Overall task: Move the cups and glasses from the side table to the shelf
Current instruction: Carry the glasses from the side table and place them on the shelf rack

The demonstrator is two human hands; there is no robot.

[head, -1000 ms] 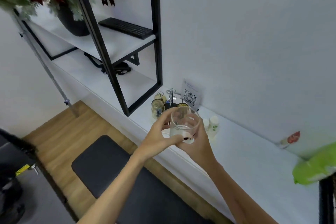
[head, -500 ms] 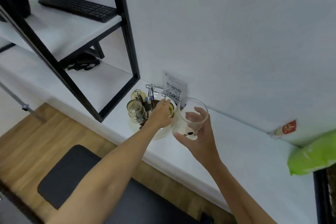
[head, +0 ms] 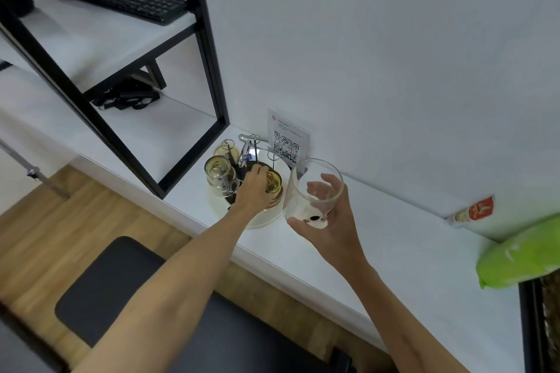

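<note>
At frame centre our right hand grips one clear glass above the white table, while our left hand curls round one of three amber glasses on the round tray.

A clear glass is held tilted by the right hand, at 3 o'clock of a round tray. A yellowish glass on the tray is gripped by the left hand. Another glass is seen at the tray's 9 o'clock.
</note>
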